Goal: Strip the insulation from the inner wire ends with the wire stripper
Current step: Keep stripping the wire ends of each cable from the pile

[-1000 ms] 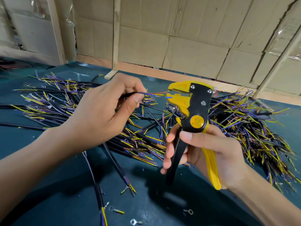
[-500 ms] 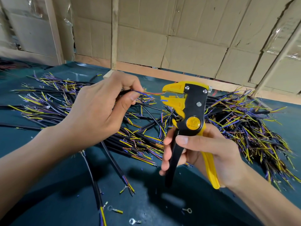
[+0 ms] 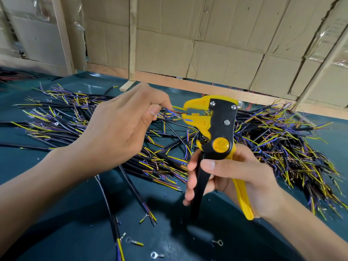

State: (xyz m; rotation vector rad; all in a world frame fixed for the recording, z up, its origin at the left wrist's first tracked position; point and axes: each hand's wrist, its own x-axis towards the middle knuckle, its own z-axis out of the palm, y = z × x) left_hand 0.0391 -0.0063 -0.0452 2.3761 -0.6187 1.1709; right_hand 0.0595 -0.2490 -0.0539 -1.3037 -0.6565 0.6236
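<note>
Since one second ago, both hands have come closer together, and the brown inner wire (image 3: 178,112) now reaches into the mouth of the tool, where before its end was only near it. On the left, the left hand (image 3: 120,132) pinches the cable just behind the splayed coloured ends, thumb against forefinger. Between the hands, a loose blue wire end (image 3: 188,120) lies against the lower yellow jaw. To the right, the wire stripper (image 3: 214,132) is held upright by the right hand (image 3: 235,179), fingers curled round both handles, which look not yet squeezed. I judge the wire is seated and the squeeze comes next. Behind, the pile of cables (image 3: 282,147) lies on the green table (image 3: 56,213).
</note>
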